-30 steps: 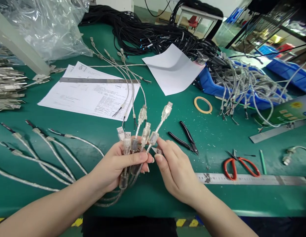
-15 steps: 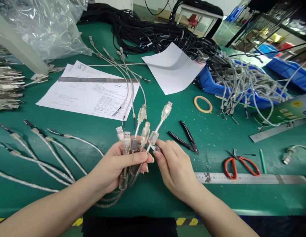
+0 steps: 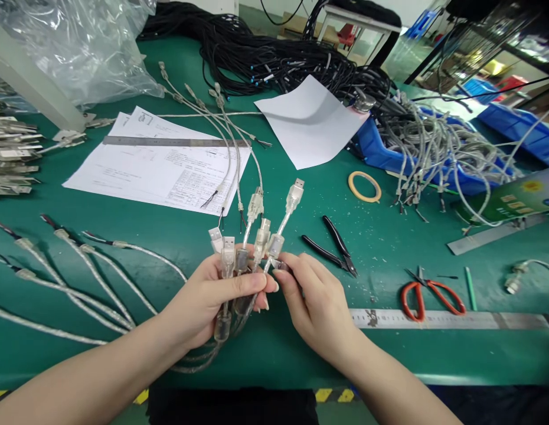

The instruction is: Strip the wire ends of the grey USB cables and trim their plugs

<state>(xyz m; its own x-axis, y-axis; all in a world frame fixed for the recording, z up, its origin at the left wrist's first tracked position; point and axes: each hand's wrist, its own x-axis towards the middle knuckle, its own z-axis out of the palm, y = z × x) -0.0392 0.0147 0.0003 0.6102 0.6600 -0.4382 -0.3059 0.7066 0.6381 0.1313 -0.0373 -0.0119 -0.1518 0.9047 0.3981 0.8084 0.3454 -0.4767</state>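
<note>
My left hand (image 3: pixel 228 289) is closed around a bunch of several clear-jacketed USB cables (image 3: pixel 228 260). Their plugs point up and away, and grey cylinders sit inside clear sleeves below them. One USB plug (image 3: pixel 294 196) stands out to the upper right. Pinched in my right hand (image 3: pixel 316 301) is a small shiny metal blade-like piece (image 3: pixel 278 265), mostly covered by the fingers. Its tip is close to the sleeve under that plug; whether it touches cannot be made out. The cables' stripped wire ends (image 3: pixel 24 243) spread out on the left of the green table.
Black-handled cutters (image 3: pixel 334 251), a tape roll (image 3: pixel 364 186), red-handled scissors-like pliers (image 3: pixel 427 298) and a steel ruler (image 3: pixel 451 319) lie on the right. Behind are printed sheets (image 3: pixel 146 171), a blank sheet (image 3: pixel 307 130), a blue bin (image 3: pixel 372 141) of cables and black cables (image 3: pixel 221 47).
The outstanding plug has shifted slightly to the left and up. Both hands keep their grips, the right one moving only a little.
</note>
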